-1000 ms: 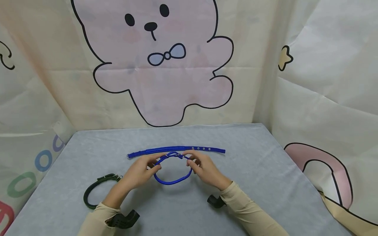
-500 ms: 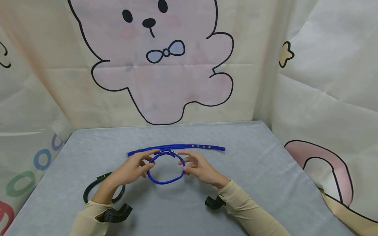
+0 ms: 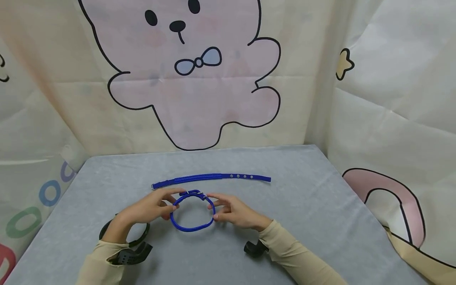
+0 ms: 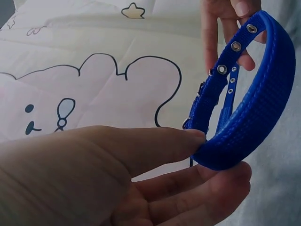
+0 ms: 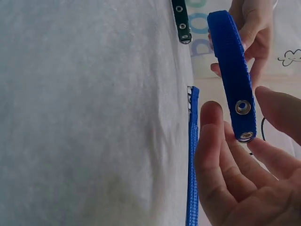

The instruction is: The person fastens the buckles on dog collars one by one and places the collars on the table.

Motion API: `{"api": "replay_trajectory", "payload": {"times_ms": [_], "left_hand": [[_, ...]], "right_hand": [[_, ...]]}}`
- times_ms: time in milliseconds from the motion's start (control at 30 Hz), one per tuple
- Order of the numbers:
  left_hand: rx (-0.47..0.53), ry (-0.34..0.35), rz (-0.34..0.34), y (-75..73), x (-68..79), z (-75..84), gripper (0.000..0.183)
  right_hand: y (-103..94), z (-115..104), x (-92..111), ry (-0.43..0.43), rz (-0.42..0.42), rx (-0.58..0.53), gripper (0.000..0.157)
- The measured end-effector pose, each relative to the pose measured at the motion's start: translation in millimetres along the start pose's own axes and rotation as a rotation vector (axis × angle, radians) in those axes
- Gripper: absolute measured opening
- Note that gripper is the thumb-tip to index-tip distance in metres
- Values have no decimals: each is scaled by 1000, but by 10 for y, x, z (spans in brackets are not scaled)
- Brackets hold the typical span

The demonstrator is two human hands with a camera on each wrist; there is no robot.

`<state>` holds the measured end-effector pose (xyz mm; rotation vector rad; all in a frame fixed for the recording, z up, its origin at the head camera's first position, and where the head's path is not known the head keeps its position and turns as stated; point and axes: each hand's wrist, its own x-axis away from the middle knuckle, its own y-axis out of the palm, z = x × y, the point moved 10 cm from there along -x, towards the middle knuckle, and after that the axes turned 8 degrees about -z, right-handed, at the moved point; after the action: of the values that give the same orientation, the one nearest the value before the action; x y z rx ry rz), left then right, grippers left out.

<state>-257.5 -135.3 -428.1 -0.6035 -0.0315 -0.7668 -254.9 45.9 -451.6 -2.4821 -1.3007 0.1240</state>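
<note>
A blue dog collar (image 3: 189,229), buckled into a ring, is held up over the table between both hands. My left hand (image 3: 147,208) pinches its left side between thumb and fingers. On the opposite side, my right hand (image 3: 238,211) holds the ring with its thumb and fingers around the strap. Metal eyelets and a buckle show on the collar (image 4: 277,89) in the left wrist view. Behind the hands, a second blue collar (image 3: 210,177) lies stretched out flat. A dark green collar (image 3: 144,234), closed in a loop, lies partly hidden under my left forearm.
A grey-blue cloth (image 3: 306,198) covers the table. Black wrist devices (image 3: 133,254) sit below both forearms. A printed backdrop (image 3: 206,99) with a cartoon bear rises behind the table's far edge, and printed sheets (image 3: 399,118) hang at the sides.
Both hands have carried the buckled blue collar left and slightly toward me, and its ring now faces more open. The left forearm covers more of the green collar. The flat blue collar stays put.
</note>
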Motion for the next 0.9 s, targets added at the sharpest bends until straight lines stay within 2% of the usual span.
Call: {"api": "replay_trajectory", "payload": {"times_ms": [233, 500, 700, 900], "left_hand": [[38, 21, -19, -36, 68, 1, 58], [-7, 32, -67, -37, 173, -20, 67], [-45, 35, -30, -118, 222, -64, 67], [-60, 78, -27, -57, 238, -157, 64]], "right_hand": [[32, -44, -58, -24, 6, -12, 65], [129, -24, -114, 4, 5, -48, 64], [137, -79, -203, 9, -3, -51, 65], [187, -25, -300, 40, -48, -17, 58]]}}
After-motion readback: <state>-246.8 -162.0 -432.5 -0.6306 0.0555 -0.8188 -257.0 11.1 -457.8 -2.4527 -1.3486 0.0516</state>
